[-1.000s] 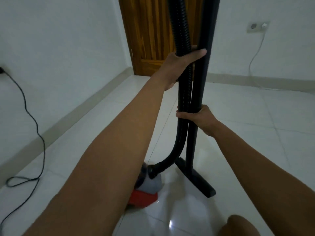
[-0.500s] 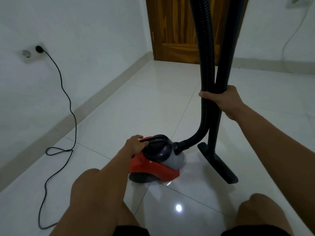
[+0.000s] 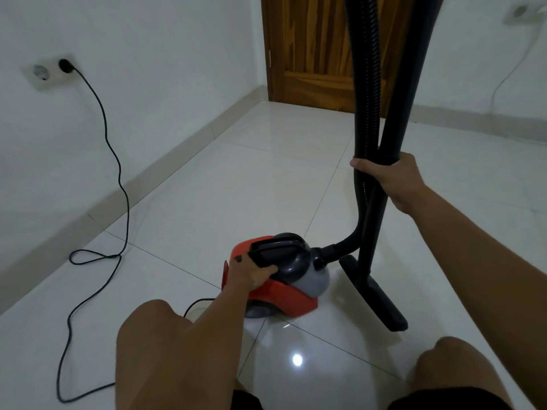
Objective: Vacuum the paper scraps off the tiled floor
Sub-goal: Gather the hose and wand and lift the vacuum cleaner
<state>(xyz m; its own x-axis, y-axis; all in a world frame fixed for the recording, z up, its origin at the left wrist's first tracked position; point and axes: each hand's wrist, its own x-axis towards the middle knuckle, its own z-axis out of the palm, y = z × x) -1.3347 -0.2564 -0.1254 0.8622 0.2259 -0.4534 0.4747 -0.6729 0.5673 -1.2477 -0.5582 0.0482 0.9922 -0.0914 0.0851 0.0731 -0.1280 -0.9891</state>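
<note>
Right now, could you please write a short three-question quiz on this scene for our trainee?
1. True or false: the plug sits in the wall socket.
2. The left hand grips: A the plug, B the canister handle, C the wall socket.
3. Fill in: the right hand holds the wand and the ____ together.
Key: 1 true; 2 B; 3 hose.

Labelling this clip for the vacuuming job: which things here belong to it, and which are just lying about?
Job: vacuum, gripped by the left hand; hose and wand, held by the right hand; floor head; black cord; floor. No scraps show.
Lying about: door; white cable; its socket.
</note>
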